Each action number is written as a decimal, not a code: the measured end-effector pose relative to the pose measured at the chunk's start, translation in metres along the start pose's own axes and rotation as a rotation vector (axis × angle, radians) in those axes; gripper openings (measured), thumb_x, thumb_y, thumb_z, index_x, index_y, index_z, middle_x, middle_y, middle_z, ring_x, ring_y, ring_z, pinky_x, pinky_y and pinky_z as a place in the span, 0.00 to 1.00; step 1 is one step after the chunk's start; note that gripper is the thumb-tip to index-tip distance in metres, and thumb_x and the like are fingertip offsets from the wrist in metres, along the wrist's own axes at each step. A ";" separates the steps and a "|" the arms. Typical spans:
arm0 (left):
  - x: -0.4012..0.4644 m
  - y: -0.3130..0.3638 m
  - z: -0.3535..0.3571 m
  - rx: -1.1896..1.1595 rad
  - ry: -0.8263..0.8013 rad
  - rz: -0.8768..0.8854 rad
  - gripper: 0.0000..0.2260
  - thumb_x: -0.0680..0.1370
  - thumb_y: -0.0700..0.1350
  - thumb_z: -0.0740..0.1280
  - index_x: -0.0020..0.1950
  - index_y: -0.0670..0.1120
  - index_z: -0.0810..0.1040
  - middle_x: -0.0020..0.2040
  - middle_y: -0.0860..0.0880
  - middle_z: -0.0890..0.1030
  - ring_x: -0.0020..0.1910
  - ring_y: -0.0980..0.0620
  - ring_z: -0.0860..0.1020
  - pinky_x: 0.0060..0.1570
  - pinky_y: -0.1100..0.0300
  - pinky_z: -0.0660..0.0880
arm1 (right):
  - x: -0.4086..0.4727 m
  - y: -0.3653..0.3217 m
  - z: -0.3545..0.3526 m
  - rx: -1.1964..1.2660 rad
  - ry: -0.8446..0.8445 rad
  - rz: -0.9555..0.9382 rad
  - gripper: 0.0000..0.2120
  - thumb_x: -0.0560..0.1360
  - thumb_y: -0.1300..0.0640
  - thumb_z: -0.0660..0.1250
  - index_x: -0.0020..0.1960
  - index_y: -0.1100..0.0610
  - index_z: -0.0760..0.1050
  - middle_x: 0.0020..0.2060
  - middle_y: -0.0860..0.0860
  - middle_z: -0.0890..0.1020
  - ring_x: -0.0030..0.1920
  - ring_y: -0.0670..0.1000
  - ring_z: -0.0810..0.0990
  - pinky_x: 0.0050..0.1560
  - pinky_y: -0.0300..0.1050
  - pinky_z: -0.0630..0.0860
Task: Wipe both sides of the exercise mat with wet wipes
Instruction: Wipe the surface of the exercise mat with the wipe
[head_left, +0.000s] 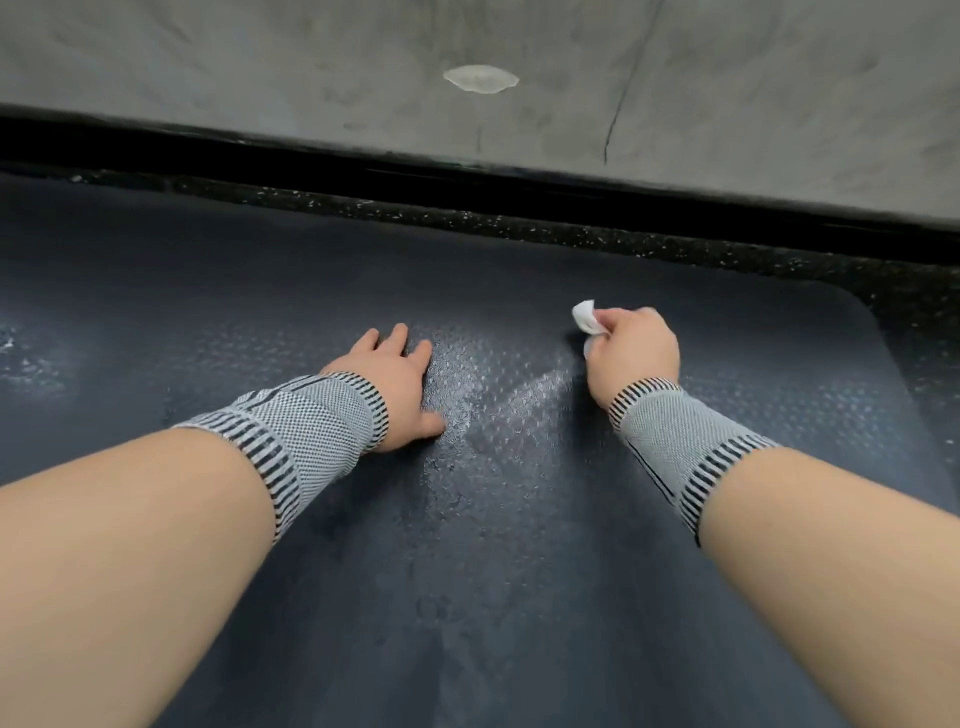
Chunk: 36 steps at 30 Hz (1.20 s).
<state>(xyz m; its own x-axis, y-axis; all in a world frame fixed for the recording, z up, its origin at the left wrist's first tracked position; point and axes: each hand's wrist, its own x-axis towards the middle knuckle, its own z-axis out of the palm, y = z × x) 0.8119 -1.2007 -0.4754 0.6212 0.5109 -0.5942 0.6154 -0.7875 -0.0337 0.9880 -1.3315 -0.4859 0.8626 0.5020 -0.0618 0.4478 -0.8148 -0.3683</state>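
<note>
Wiping is under way on the upper face of the exercise mat (519, 519), which lies flat on the speckled floor (571, 228) with its far edge close to a concrete wall (311, 62). The right hand (631, 356) pinches a bunched wet wipe (586, 318) near the mat's far right corner, fingers curled round it. The left hand (392, 387) lies flat with fingers spread, pressing the mat just beside a damp, shiny streak (498, 395) that runs between the 2 hands.

To do this step well, I judge the wipe should be opened out flatter so more of it meets the textured surface, and drawn in overlapping passes toward the dry corner. The flat hand should hold the mat down so it does not creep. The underside looks not yet wiped.
</note>
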 end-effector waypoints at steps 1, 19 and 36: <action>-0.001 0.001 -0.002 0.009 -0.015 0.000 0.43 0.77 0.66 0.62 0.81 0.49 0.41 0.81 0.45 0.41 0.79 0.41 0.45 0.76 0.45 0.56 | 0.001 -0.002 0.006 -0.029 -0.016 0.029 0.18 0.77 0.62 0.58 0.64 0.50 0.76 0.57 0.54 0.73 0.55 0.57 0.77 0.51 0.40 0.69; 0.002 0.009 -0.009 -0.005 -0.123 -0.029 0.45 0.78 0.62 0.64 0.80 0.47 0.36 0.79 0.44 0.35 0.78 0.39 0.40 0.76 0.45 0.56 | -0.045 -0.041 0.037 -0.016 -0.223 -0.401 0.13 0.76 0.61 0.61 0.58 0.51 0.76 0.49 0.49 0.73 0.49 0.51 0.75 0.51 0.38 0.70; 0.004 0.005 -0.001 -0.068 -0.100 -0.017 0.45 0.77 0.62 0.64 0.80 0.49 0.36 0.79 0.46 0.33 0.78 0.41 0.37 0.75 0.45 0.58 | -0.011 -0.029 0.016 -0.043 -0.352 -0.621 0.14 0.77 0.58 0.60 0.60 0.51 0.79 0.53 0.52 0.77 0.53 0.55 0.76 0.54 0.38 0.68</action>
<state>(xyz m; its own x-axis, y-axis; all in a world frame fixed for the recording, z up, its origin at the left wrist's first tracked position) 0.8180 -1.2020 -0.4776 0.5613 0.4842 -0.6712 0.6586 -0.7524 0.0079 0.9618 -1.3086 -0.4897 0.3211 0.9349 -0.1514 0.8469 -0.3550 -0.3959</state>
